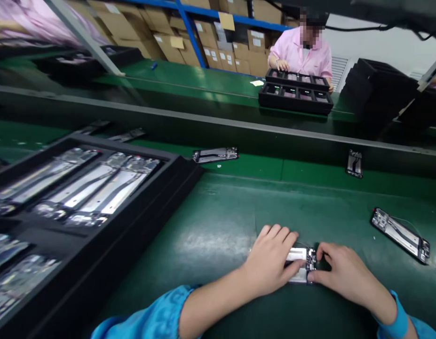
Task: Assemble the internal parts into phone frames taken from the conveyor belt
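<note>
An opened smartphone (301, 274) lies flat on the green work surface, with its silver inner plate and small circuit parts showing. My left hand (269, 263) grips it from the left, fingers over its far side and thumb across its middle; this hides its left part. At its right end, my right hand (346, 273) has the thumb on the near corner and the forefinger at the far corner. A second opened phone (401, 234) lies to the right, at a slant, with a thin wire along it.
At left stands a large black tray (133, 245) holding several opened phones. Along the green strip ahead lie another phone (216, 155) and a smaller-looking one (354, 163). Behind a raised rail, a co-worker (297, 49) in pink handles black trays (295, 101); stacked trays (376, 92) stand nearby.
</note>
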Demonstrator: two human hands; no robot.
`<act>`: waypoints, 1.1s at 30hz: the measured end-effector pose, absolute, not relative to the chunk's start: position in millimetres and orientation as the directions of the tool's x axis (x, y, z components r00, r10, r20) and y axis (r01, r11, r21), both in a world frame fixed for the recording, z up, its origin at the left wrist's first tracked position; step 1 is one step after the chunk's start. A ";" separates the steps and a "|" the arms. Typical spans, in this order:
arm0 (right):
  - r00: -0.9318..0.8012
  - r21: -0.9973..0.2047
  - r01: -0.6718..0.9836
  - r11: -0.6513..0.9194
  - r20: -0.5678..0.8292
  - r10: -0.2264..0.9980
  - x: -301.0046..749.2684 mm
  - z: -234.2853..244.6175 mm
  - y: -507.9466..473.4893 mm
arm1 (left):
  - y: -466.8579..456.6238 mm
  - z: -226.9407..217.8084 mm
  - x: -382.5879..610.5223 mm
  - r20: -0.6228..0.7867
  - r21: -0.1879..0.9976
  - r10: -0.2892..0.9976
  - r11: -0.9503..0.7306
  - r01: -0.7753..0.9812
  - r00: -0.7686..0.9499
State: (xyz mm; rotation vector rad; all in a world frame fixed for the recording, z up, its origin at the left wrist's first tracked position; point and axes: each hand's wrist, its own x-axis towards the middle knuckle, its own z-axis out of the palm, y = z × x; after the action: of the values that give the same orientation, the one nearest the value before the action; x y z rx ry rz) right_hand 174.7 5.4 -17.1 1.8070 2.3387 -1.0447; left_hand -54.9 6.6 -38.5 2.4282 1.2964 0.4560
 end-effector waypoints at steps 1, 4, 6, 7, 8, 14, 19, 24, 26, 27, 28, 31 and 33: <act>-0.336 -0.465 0.876 0.132 -0.390 0.857 170.8 -15.7 3.8 | 7.1 -37.9 -51.6 0.131 0.458 0.819 -0.550 0.699 0.559; -0.337 -0.420 0.896 0.145 -0.428 0.839 164.6 -11.2 6.0 | 13.0 -37.8 -42.9 0.186 0.449 0.761 -0.629 0.635 0.622; -0.332 -0.408 0.903 0.136 -0.460 0.823 164.3 -7.3 8.9 | 15.4 -38.3 -41.7 0.209 0.428 0.742 -0.655 0.623 0.637; -0.332 -0.411 0.902 0.132 -0.464 0.821 165.0 -5.5 9.9 | 15.6 -38.3 -42.9 0.216 0.426 0.733 -0.665 0.614 0.645; -0.334 -0.425 0.897 0.125 -0.463 0.821 166.0 -4.1 10.7 | 15.3 -37.9 -44.8 0.221 0.430 0.725 -0.673 0.602 0.653; -0.382 -0.677 0.699 -0.230 -0.625 0.680 171.9 -6.9 19.3 | 12.1 -37.5 -53.5 0.241 0.450 0.713 -0.684 0.575 0.659; -0.319 -0.581 0.678 -0.450 -0.784 0.532 165.6 -10.1 27.7 | 9.9 -42.9 -49.1 0.286 0.447 0.702 -0.699 0.557 0.652; -0.344 -0.591 0.624 -0.512 -0.795 0.499 166.4 -16.1 28.1 | 9.6 -41.7 -48.2 0.280 0.483 0.704 -0.691 0.537 0.653; -0.361 -0.588 0.598 -0.545 -0.805 0.471 168.6 -18.1 28.0 | 9.6 -40.1 -48.4 0.271 0.492 0.705 -0.686 0.535 0.655; -0.365 -0.585 0.588 -0.559 -0.808 0.462 169.3 -18.5 28.0 | 9.6 -39.3 -48.5 0.266 0.497 0.709 -0.681 0.537 0.653; -0.365 -0.583 0.581 -0.569 -0.811 0.458 169.8 -18.4 28.1 | 9.5 -38.6 -48.6 0.261 0.503 0.715 -0.674 0.541 0.649; -0.356 -0.575 0.569 -0.588 -0.816 0.454 169.7 -16.6 28.5 | 9.3 -37.4 -48.7 0.249 0.518 0.724 -0.661 0.543 0.643; -0.352 -0.571 0.563 -0.597 -0.819 0.453 168.9 -14.9 28.6 | 9.3 -37.3 -49.0 0.242 0.528 0.727 -0.655 0.541 0.643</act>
State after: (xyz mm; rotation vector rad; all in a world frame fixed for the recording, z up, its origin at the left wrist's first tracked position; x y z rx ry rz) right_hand 168.9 28.6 -14.9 1.7403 1.3702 -2.1134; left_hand -49.0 9.3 -37.3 2.4538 0.9997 0.6186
